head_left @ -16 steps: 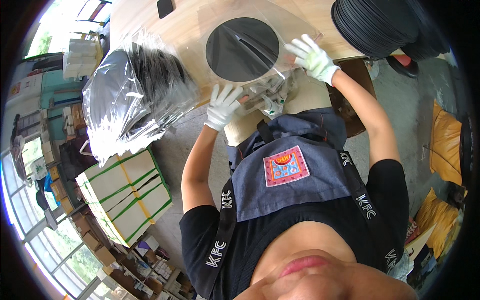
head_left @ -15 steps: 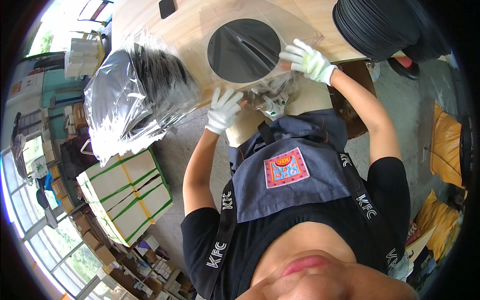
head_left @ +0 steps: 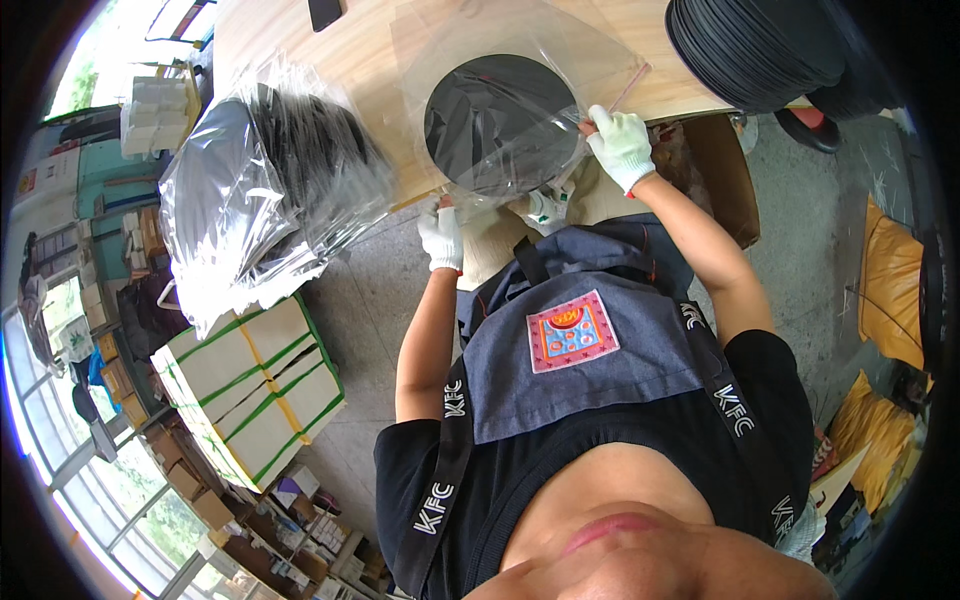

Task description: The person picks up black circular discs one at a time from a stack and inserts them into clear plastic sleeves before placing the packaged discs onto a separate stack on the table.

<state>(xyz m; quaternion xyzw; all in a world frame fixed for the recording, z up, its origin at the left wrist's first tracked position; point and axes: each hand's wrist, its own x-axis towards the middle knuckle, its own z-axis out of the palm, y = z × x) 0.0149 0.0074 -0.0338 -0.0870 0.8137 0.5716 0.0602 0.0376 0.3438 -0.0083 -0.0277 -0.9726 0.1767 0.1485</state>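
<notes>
Where the pale wooden counter meets its near edge, a round, flat black disc inside a clear plastic bag lies flat, seen from the head view. The right hand, in a white knit glove, pinches the bag's film at the disc's right rim, fingers closed on the plastic. The left hand, gloved likewise, sits at the counter's edge just below the disc's lower left rim; it touches the bag's hanging edge, but whether it grips the film cannot be told.

The disc appears thin, stiff and light; the film is soft, slack and probably slippery, so a hold at the rim, through the plastic, would seem surest.

To the left on the counter rests a large crumpled clear bag of stacked black discs. At upper right stands an unwrapped stack of black discs. Below the counter, on the floor, are cardboard boxes bound with green and yellow straps. A grey apron with a pink square patch covers the person's chest.
</notes>
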